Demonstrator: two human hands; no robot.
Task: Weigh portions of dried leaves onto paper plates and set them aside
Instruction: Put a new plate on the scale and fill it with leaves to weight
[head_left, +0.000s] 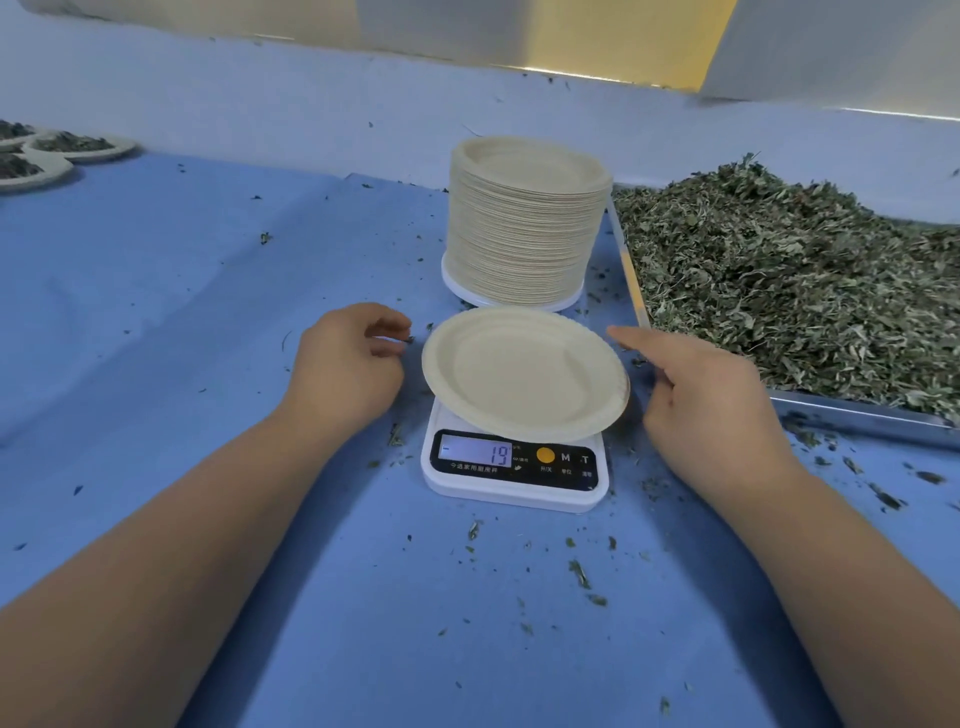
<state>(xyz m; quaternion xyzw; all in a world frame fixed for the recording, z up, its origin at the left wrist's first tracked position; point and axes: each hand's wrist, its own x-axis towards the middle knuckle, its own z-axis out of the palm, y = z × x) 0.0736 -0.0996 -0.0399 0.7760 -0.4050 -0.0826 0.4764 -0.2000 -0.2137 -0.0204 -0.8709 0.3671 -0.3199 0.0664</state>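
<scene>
An empty cream paper plate (524, 371) lies on a small white digital scale (514, 470) whose display reads 19. My left hand (348, 364) hovers just left of the plate, fingers loosely curled, holding nothing. Right of the plate, my right hand (711, 395) holds nothing either, its fingers spread and the index finger pointing toward the plate's rim. A tall stack of paper plates (530, 218) stands right behind the scale. A big heap of dried green leaves (800, 280) fills a metal tray (852, 415) at the right.
Several plates with leaf portions (57, 153) sit at the far left edge. Loose leaf crumbs litter the blue tablecloth (182, 291) around and in front of the scale. A pale wall runs along the back.
</scene>
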